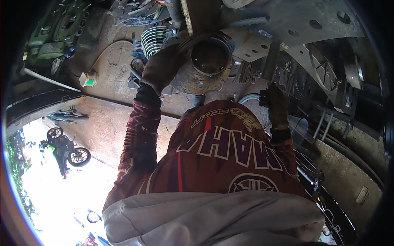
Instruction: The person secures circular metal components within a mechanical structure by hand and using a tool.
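A short, wide metal pipe ring (210, 74) stands on a round, rusty flange plate (184, 84) in front of me. My left hand (162, 69), in a dark work glove, is closed against the ring's left side. Its fingertips merge with the dark far rim. To the right, apart from the ring, is my right hand (276, 105), also gloved and dirty. Its fingers curl in near a dark upright bar (271, 61); whatever they hold, if anything, is too dark to make out.
A large steel plate with holes (303, 30) spans the far right. A coiled spring-like ring stack (154, 41) lies beyond my left hand. Farther left are a small tub (88, 79) and green machinery (51, 49). Outside stands a motorcycle (65, 151). Metal rods (248, 71) lie near the plate.
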`<control>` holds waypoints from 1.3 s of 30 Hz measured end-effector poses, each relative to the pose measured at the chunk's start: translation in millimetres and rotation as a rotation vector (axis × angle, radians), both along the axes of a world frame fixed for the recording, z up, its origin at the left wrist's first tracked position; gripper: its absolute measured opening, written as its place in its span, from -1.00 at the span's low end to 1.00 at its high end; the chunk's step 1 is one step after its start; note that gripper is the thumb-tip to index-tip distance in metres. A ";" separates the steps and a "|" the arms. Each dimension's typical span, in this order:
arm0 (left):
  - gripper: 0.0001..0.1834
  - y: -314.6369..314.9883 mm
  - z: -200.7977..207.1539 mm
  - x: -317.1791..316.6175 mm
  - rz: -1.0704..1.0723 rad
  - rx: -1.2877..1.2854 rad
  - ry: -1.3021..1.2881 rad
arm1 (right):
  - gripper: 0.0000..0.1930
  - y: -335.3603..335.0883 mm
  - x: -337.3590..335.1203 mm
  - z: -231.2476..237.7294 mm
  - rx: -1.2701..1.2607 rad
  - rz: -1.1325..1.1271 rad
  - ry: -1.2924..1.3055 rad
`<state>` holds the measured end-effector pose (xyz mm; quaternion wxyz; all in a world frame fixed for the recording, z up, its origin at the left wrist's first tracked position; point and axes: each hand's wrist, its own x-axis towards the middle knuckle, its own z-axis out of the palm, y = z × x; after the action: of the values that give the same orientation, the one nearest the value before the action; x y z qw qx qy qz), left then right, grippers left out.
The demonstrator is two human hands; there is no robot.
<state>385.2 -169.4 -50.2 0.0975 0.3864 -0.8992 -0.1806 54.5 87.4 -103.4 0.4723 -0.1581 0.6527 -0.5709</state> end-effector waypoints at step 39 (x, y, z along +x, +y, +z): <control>-0.64 100.1 71.9 -440.1 -0.892 -0.559 0.358 | -0.60 49.4 -71.9 -252.6 0.176 -0.427 -0.521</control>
<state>-55.0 -69.2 21.7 0.2615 -0.1091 -0.9588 -0.0218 -17.3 136.8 -356.0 0.5048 0.1745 0.5752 -0.6196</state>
